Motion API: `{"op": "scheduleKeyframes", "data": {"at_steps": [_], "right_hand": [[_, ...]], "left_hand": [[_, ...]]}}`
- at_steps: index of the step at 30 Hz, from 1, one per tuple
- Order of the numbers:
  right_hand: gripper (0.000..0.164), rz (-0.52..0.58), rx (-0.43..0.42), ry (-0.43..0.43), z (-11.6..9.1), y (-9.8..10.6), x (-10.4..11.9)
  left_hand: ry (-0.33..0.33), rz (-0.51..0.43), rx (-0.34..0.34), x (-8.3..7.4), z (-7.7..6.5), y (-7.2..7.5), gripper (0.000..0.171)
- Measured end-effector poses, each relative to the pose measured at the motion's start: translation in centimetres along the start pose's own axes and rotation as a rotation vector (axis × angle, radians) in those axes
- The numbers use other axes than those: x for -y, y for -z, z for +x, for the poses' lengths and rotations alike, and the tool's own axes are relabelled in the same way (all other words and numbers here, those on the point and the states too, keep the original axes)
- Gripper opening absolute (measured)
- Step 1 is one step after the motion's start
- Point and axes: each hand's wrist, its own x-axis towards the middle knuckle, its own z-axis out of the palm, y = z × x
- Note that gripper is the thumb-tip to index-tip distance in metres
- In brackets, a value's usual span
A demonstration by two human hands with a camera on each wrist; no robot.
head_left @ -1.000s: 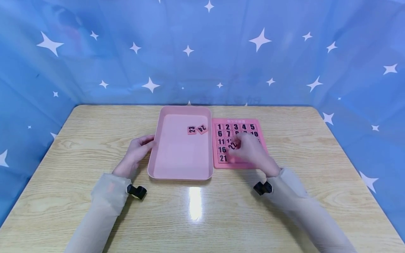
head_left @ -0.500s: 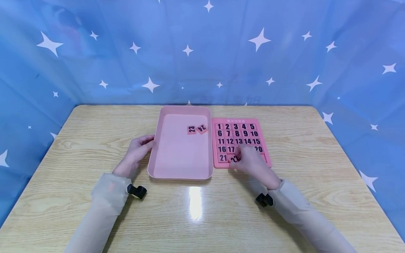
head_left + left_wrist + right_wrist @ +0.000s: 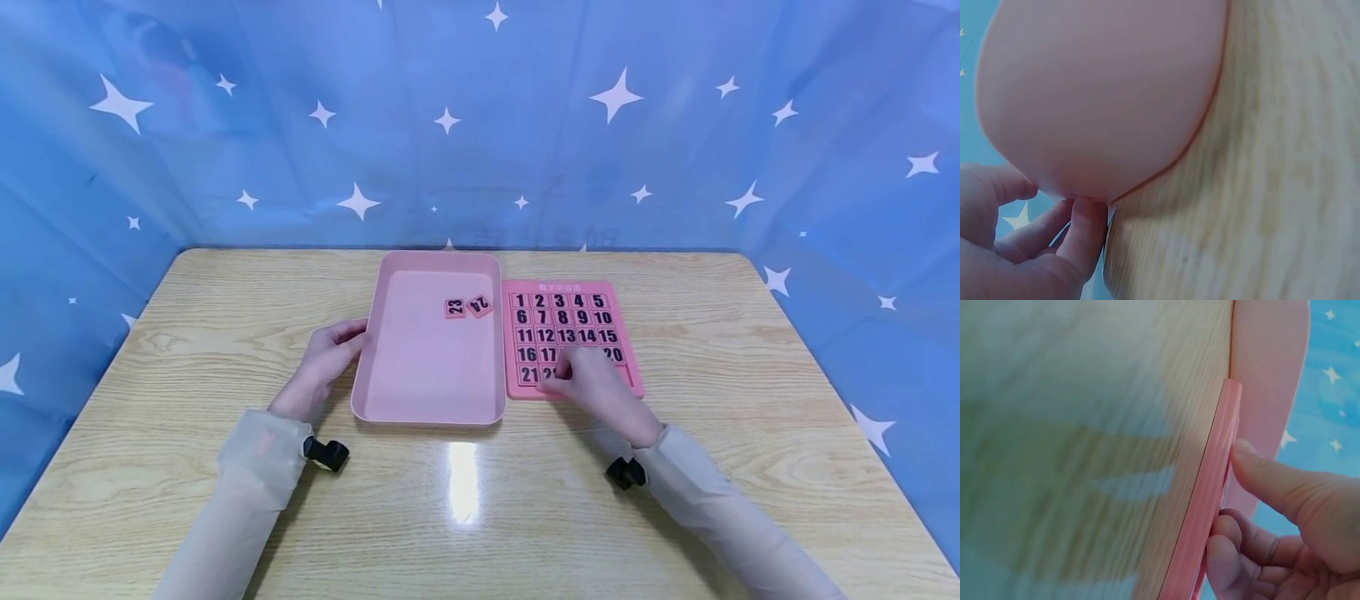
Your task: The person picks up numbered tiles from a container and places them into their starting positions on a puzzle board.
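Note:
My left hand (image 3: pixel 330 358) holds the left side of a shallow pink tray (image 3: pixel 431 412); in the left wrist view the thumb is at its rim and the fingers at its outer wall. Two loose number tiles lie in the tray: tile 23 (image 3: pixel 454 308) and, slanted, tile 24 (image 3: pixel 480 306). Right beside the tray lies a pink number puzzle board (image 3: pixel 558 287). Over its bottom row my right hand (image 3: pixel 596 379) pinches tile 22 (image 3: pixel 547 374), lined up beside tile 21 (image 3: pixel 529 375). Fingers partly cover tile 22 and several tiles in the row above.
The wooden table (image 3: pixel 360 525) extends in front of the tray and to both sides. Behind it hangs a blue curtain (image 3: pixel 405 150) with white stars. Each wrist wears a small black camera, such as the left wrist camera (image 3: pixel 327 454).
My right hand has moved down the board with tile 22. The tile was slanted and now sits straight beside tile 21. My left hand and the tray have stayed put.

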Motion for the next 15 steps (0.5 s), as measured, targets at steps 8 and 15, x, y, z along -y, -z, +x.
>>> {"op": "scheduleKeyframes", "data": {"at_steps": [8,15], "right_hand": [[0.014,0.03,0.039,0.066,0.0,0.5,-0.3],[0.015,0.042,0.071,0.067,1.1,2.2,0.5]], "left_hand": [[-0.005,-0.001,-0.005,0.0,0.0,0.0,0.041],[0.004,0.007,-0.004,0.0,0.0,0.0,0.041]]}}
